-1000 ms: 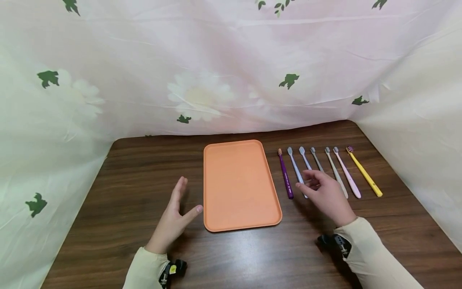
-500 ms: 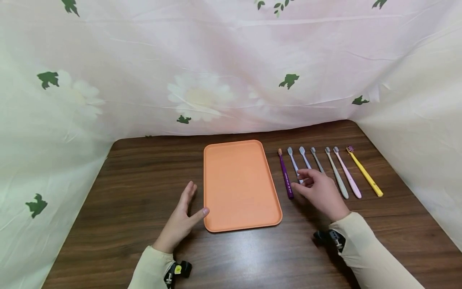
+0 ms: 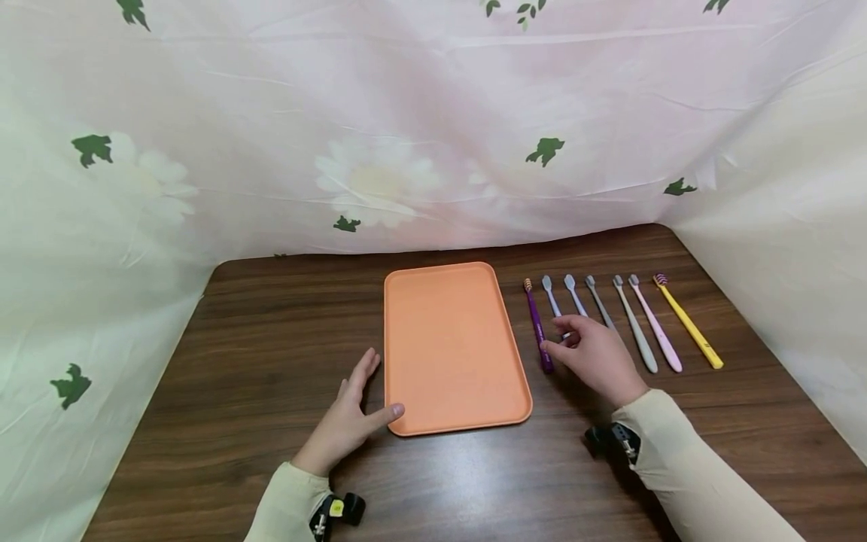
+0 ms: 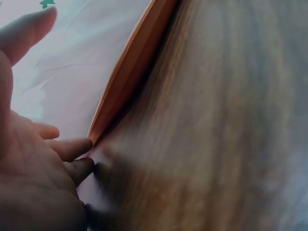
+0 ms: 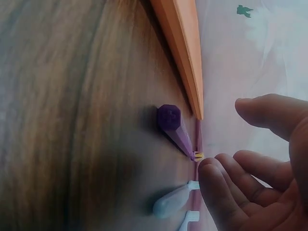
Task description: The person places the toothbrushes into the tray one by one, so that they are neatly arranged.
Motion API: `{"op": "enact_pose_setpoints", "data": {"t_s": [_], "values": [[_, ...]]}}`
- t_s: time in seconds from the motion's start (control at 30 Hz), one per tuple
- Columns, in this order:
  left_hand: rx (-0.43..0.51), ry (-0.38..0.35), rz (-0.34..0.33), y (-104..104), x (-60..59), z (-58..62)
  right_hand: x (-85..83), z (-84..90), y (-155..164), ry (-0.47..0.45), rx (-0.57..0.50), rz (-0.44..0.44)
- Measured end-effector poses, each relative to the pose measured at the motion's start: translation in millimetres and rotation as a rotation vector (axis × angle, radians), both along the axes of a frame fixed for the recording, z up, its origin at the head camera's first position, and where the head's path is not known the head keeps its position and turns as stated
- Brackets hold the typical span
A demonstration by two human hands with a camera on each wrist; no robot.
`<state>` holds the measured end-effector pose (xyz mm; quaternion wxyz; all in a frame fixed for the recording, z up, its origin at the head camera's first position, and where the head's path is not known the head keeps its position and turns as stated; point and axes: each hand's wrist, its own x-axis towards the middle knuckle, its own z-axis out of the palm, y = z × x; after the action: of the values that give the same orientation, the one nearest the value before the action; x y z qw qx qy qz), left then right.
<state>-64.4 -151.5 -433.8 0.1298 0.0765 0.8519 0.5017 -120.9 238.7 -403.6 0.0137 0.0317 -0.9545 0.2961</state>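
Note:
My left hand (image 3: 347,421) is at the near left corner of the orange tray (image 3: 454,346), its thumb overlapping the rim in the head view. In the left wrist view the fingers (image 4: 72,148) are spread, with nothing in them. My right hand (image 3: 597,360) hovers by the purple toothbrush (image 3: 535,320) and the light blue toothbrush (image 3: 551,297) beside it. The right wrist view shows a gap between thumb and bent fingers, with the purple handle (image 5: 171,120) outside it. Behind the right hand, the lower parts of several handles are hidden.
To the right, further toothbrushes lie in a row: another blue one (image 3: 576,296), a grey one (image 3: 599,301), a pale green one (image 3: 637,327), a pink one (image 3: 657,327) and a yellow one (image 3: 691,324). A floral cloth (image 3: 433,135) surrounds the brown wooden table (image 3: 291,324).
My right hand has shifted left, from over the blue toothbrushes toward the purple one. The left hand has moved right and closer, its thumb now over the tray's corner. The tray and toothbrushes stay put.

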Motion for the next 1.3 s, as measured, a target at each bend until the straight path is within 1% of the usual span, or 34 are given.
{"op": "enact_pose_setpoints", "data": {"t_s": [0.1, 0.33, 0.43, 0.63, 0.8, 0.9, 1.1, 1.3], "values": [[-0.034, -0.001, -0.017, -0.5, -0.3, -1.4, -2.2, -0.2, -2.4, -0.015, 0.014, 0.007], [-0.07, -0.003, -0.04, -1.5, -1.5, -3.5, -10.2, -1.3, -6.6, -0.048, 0.002, 0.03], [-0.095, 0.006, -0.056, -2.1, -2.3, -5.0, -14.0, -1.2, -8.4, -0.054, 0.004, 0.032], [-0.156, 0.059, -0.077, -2.7, -1.6, -6.7, -20.4, -3.1, -13.5, -0.066, 0.018, 0.059], [-0.19, 0.079, -0.108, 0.3, 2.7, -8.1, -17.8, -5.8, -13.2, -0.103, 0.055, 0.064], [-0.195, 0.086, -0.129, 2.7, 4.5, -9.7, -15.0, -6.4, -10.9, -0.109, 0.076, 0.064], [-0.199, 0.128, -0.119, 3.2, 4.3, -10.3, -18.8, -7.0, -11.4, -0.092, 0.086, 0.09], [-0.221, 0.119, -0.12, 1.6, 4.7, -11.1, -23.5, -8.7, -15.9, -0.083, 0.112, 0.113]]}}
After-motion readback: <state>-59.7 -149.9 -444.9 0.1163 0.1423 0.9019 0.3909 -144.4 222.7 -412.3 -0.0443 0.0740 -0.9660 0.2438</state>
